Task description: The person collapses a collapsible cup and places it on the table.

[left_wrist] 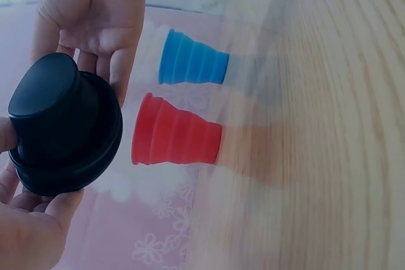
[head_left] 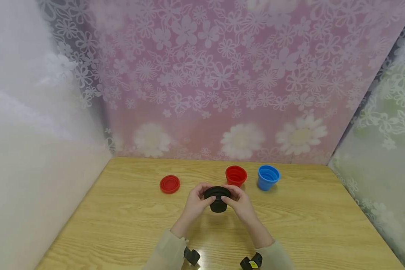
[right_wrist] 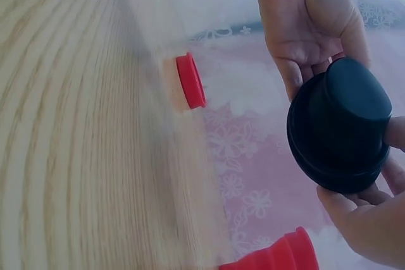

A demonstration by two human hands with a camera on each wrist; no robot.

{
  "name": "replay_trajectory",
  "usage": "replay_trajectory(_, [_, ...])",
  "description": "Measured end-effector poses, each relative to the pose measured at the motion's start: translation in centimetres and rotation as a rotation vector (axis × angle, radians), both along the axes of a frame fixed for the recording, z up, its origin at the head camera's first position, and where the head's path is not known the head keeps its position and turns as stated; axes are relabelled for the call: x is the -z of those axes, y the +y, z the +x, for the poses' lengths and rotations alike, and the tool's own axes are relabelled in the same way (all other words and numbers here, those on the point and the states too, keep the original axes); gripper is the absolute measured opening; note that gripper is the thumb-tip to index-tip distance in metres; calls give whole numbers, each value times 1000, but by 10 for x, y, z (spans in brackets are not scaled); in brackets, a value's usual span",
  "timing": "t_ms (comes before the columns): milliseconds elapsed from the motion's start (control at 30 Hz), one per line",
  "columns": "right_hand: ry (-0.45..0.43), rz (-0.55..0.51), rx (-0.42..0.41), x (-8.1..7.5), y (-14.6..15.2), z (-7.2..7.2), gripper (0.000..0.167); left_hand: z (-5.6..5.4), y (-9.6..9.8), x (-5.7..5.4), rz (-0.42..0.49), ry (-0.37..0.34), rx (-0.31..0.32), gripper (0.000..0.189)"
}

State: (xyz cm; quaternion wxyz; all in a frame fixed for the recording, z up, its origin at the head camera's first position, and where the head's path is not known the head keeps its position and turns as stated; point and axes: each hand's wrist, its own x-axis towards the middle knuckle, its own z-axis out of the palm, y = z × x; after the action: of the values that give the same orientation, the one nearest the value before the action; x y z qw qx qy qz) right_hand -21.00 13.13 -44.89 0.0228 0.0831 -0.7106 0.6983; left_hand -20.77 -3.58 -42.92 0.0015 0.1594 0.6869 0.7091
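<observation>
Both hands hold a black collapsible cup (head_left: 218, 206) raised over the middle of the table. Its wide rim is partly folded down around a narrower section, and the flat base faces toward the person. My left hand (head_left: 195, 202) grips the left side of the rim, thumb on the near face and fingers behind. The right hand (head_left: 242, 204) mirrors it on the right side. From close up in the left wrist view, the black cup (left_wrist: 47, 118) shows a smooth round base and a thick folded ring, with fingertips around the ring.
Behind the hands stand an expanded red cup (head_left: 235, 175) and, to its right, an expanded blue cup (head_left: 267, 182). A flattened red cup (head_left: 170, 184) lies at the back left of the wooden table (head_left: 121, 221). Patterned curtains (head_left: 202, 93) enclose the back and sides.
</observation>
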Motion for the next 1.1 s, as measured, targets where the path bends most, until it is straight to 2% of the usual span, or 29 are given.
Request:
replay_trajectory(133, [31, 116, 28, -2, 1, 0, 35, 1, 0, -2, -53, 43, -32, 26])
replay_trajectory(267, [87, 231, 49, -4, 1, -2, 29, 1, -1, -4, -95, 116, -64, 26])
replay_trajectory(433, [201, 334, 53, -4, 0, -2, 22, 2, -2, -4, -138, 228, -88, 26])
replay_trajectory(567, [311, 422, 66, -2, -1, 0, 19, 4, -2, -3, -174, 286, -112, 25])
replay_trajectory(667, [396, 495, 98, -1, -3, 1, 19, 5, -2, -3, -194, 304, -133, 24])
replay_trajectory(733, [445, 535, 122, 0, -3, 1, 18, 5, -2, -4, -199, 283, -144, 24])
replay_trajectory(833, [485, 558, 149, 1, -4, 1, 16, 6, -4, -7, -185, 186, -123, 26])
replay_trajectory(933, [478, 550, 175, -1, -4, 3, 15, 5, -7, -9, -151, 70, -61, 30])
replay_trajectory(1100, [454, 546, 208, -4, -5, 4, 13, 4, -13, -11, -70, -36, 59, 36])
